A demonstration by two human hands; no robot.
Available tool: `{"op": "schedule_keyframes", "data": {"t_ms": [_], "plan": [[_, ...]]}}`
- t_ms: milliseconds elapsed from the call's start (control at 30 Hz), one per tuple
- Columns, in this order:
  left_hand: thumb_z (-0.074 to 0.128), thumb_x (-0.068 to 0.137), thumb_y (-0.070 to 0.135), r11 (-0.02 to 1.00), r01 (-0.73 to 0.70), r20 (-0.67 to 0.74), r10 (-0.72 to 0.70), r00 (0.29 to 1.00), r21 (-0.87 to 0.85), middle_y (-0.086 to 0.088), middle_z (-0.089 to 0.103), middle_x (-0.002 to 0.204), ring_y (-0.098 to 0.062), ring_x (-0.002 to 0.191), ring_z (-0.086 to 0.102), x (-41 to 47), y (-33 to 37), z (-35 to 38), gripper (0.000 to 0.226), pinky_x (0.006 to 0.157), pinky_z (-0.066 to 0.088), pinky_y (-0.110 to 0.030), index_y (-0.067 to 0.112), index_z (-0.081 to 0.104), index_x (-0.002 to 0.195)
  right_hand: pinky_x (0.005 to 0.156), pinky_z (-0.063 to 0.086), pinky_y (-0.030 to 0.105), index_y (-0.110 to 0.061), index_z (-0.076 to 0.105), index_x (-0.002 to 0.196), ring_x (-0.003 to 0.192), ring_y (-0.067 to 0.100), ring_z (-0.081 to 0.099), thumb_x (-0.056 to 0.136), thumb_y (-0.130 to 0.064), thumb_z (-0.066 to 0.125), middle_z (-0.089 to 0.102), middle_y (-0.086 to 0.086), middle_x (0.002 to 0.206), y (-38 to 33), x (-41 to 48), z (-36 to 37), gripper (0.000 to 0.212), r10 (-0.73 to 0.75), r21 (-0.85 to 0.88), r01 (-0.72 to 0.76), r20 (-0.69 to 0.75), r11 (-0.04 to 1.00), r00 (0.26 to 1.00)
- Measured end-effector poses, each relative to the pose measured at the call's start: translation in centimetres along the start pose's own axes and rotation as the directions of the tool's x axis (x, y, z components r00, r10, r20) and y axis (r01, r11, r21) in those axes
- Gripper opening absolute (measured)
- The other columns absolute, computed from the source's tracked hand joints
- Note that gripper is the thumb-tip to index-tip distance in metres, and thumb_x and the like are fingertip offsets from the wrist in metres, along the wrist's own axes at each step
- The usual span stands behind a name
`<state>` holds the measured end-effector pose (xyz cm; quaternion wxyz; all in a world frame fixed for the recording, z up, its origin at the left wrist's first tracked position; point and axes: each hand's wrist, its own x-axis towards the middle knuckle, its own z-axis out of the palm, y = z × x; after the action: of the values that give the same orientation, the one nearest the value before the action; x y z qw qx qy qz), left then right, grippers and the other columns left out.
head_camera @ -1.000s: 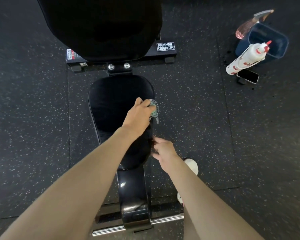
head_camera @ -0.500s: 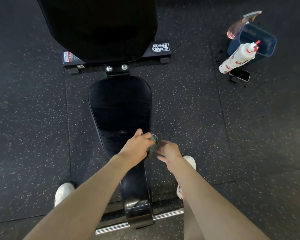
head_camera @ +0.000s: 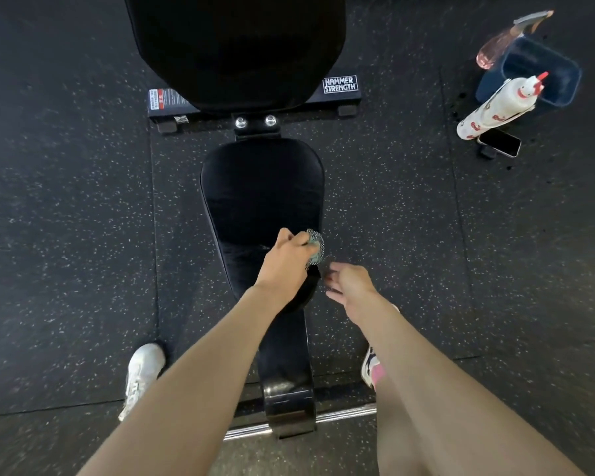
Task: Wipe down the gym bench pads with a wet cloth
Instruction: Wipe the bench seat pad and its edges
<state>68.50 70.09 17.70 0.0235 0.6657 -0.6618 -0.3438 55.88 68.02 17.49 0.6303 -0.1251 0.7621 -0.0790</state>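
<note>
The black seat pad (head_camera: 255,197) of the gym bench lies below me, with the larger black back pad (head_camera: 236,46) beyond it. My left hand (head_camera: 285,262) grips a small teal mesh cloth (head_camera: 315,247) against the pad's near right edge. My right hand (head_camera: 347,283) hovers just right of the pad with loosely bent fingers, holding nothing, a short gap from the cloth.
At the far right a dark blue bucket (head_camera: 560,87) stands with a pink spray bottle (head_camera: 495,46), a white patterned bottle (head_camera: 495,108) and a phone (head_camera: 500,143). My white shoes (head_camera: 141,376) straddle the bench frame (head_camera: 289,383). Speckled rubber floor all around.
The left hand slid the cloth down the pad's right edge toward me, then slightly back up. The right hand touched the cloth half a second ago and has come away from it.
</note>
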Motion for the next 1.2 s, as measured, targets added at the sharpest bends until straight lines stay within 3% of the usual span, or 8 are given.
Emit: {"op": "schedule_keyframes", "data": {"t_ms": [267, 367, 433, 567, 867, 1033, 1100, 1200], "plan": [[0.048, 0.082, -0.011, 0.983, -0.034, 0.121, 0.057, 0.991, -0.182, 0.001, 0.06, 0.112, -0.017, 0.094, 0.038, -2.3, -1.3, -0.1, 0.051, 0.087, 0.044, -0.035, 0.02, 0.065, 0.12, 0.094, 0.05, 0.036, -0.004, 0.06, 0.12, 0.116, 0.032, 0.058, 0.095, 0.007, 0.034, 0.06, 0.02, 0.126, 0.7, -0.3, 0.5, 0.037, -0.036, -0.044, 0.035, -0.014, 0.998, 0.999], [0.044, 0.081, -0.013, 0.955, 0.128, -0.106, -0.161, 0.981, -0.266, -0.001, 0.057, 0.122, -0.02, 0.109, 0.041, -3.7, -3.3, -1.4, 0.056, 0.096, 0.042, -0.034, 0.015, 0.061, 0.125, 0.094, 0.048, 0.032, -0.006, 0.056, 0.127, 0.118, 0.027, 0.056, 0.097, 0.003, 0.03, 0.055, 0.012, 0.132, 0.1, -0.6, 0.8, 0.04, -0.079, -0.054, 0.078, -0.011, 0.995, 0.997], [0.044, 0.082, -0.012, 0.915, 0.286, -0.258, -0.36, 0.897, -0.283, -0.004, 0.054, 0.125, -0.022, 0.115, 0.04, -4.4, -5.3, -2.4, 0.056, 0.095, 0.044, -0.035, 0.013, 0.057, 0.13, 0.099, 0.047, 0.033, -0.007, 0.053, 0.132, 0.119, 0.028, 0.056, 0.097, 0.003, 0.032, 0.056, 0.013, 0.132, -0.2, -0.7, 1.1, 0.043, -0.095, -0.097, 0.096, 0.013, 0.991, 0.995], [0.042, 0.085, -0.011, 0.819, 0.525, -0.31, -0.573, 0.758, -0.231, -0.011, 0.049, 0.127, -0.03, 0.112, 0.037, -4.4, -7.3, -2.6, 0.053, 0.083, 0.043, -0.035, 0.009, 0.05, 0.134, 0.101, 0.047, 0.034, -0.008, 0.053, 0.132, 0.118, 0.029, 0.055, 0.094, 0.007, 0.036, 0.056, 0.014, 0.13, -0.5, -0.2, 1.4, 0.044, -0.11, -0.147, 0.111, 0.016, 0.983, 0.994], [0.047, 0.086, -0.008, 0.885, 0.441, -0.233, -0.465, 0.854, -0.151, -0.011, 0.042, 0.129, -0.03, 0.112, 0.035, -2.9, 0.4, 0.8, 0.038, 0.078, 0.047, -0.03, 0.003, 0.053, 0.121, 0.084, 0.048, 0.027, -0.005, 0.056, 0.129, 0.116, 0.027, 0.056, 0.093, 0.009, 0.038, 0.058, 0.016, 0.127, -0.1, 0.2, 1.6, 0.042, -0.098, -0.097, 0.097, -0.014, 0.991, 0.995], [0.042, 0.082, -0.013, 0.974, 0.118, -0.093, -0.138, 0.986, -0.192, -0.007, 0.046, 0.123, -0.026, 0.107, 0.035, -4.1, -0.4, 0.9, 0.055, 0.078, 0.05, -0.042, 0.007, 0.052, 0.132, 0.086, 0.048, 0.031, -0.006, 0.058, 0.126, 0.109, 0.025, 0.056, 0.092, 0.01, 0.036, 0.059, 0.015, 0.127, 0.0, 0.5, 1.6, 0.044, -0.096, -0.108, 0.093, -0.017, 0.99, 0.995], [0.042, 0.08, -0.015, 0.973, 0.102, -0.16, -0.137, 0.978, -0.208, -0.006, 0.048, 0.121, -0.024, 0.105, 0.037, -4.7, -0.9, 0.6, 0.058, 0.075, 0.051, -0.041, 0.009, 0.053, 0.132, 0.09, 0.043, 0.032, -0.006, 0.056, 0.13, 0.114, 0.026, 0.055, 0.091, 0.01, 0.035, 0.057, 0.014, 0.13, 0.1, 0.4, 1.7, 0.047, -0.1, -0.133, 0.095, -0.029, 0.987, 0.995], [0.044, 0.081, -0.013, 0.936, 0.277, -0.327, -0.337, 0.883, -0.216, -0.007, 0.05, 0.122, -0.025, 0.107, 0.039, -4.4, -3.0, -0.6, 0.057, 0.08, 0.049, -0.035, 0.009, 0.053, 0.132, 0.087, 0.037, 0.028, -0.008, 0.056, 0.132, 0.119, 0.027, 0.054, 0.09, 0.009, 0.035, 0.057, 0.013, 0.131, 0.1, 0.5, 1.8, 0.05, -0.099, -0.164, 0.093, -0.032, 0.982, 0.995]]}}
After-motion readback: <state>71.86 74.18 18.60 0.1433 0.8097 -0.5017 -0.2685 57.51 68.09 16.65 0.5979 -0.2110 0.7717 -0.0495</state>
